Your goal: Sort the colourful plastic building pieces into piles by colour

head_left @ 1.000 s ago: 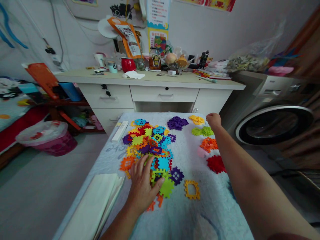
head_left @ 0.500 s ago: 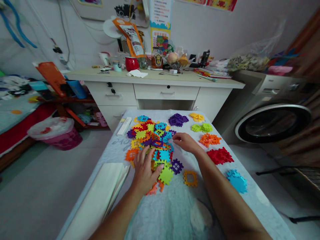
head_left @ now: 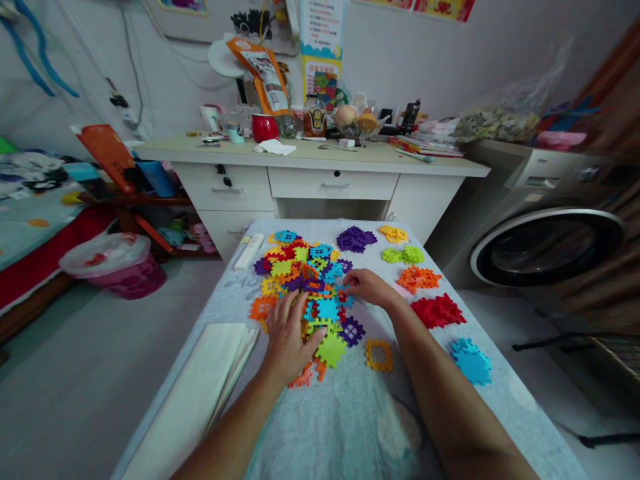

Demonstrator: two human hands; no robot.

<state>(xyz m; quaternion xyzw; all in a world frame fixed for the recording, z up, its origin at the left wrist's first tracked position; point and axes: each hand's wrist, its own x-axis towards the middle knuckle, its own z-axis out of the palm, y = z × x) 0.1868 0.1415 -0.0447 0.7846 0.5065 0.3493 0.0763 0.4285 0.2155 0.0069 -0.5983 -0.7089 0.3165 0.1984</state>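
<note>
A mixed pile of toothed plastic building tiles (head_left: 300, 270) in several colours lies on the cloth-covered table. My left hand (head_left: 290, 330) rests on the near left side of this pile, fingers spread, its thumb by a lime green tile (head_left: 331, 349). At the pile's right edge is my right hand (head_left: 369, 287), with fingers curled and tips together among blue and red tiles; what they pinch, if anything, is too small to tell. A purple window tile (head_left: 352, 331) and a yellow frame tile (head_left: 379, 355) lie between my forearms.
Single-colour groups run down the right side: purple (head_left: 355, 238), yellow (head_left: 393, 234), lime green (head_left: 403, 255), orange (head_left: 419, 279), red (head_left: 438, 311) and blue (head_left: 471, 361). A folded white cloth (head_left: 193, 393) and a white box (head_left: 249, 252) lie left. Beyond stands a cluttered desk (head_left: 320, 159).
My right hand has shifted slightly toward me and left at the pile's edge, and a red tile now shows by its fingertips. My left hand stays in nearly the same place.
</note>
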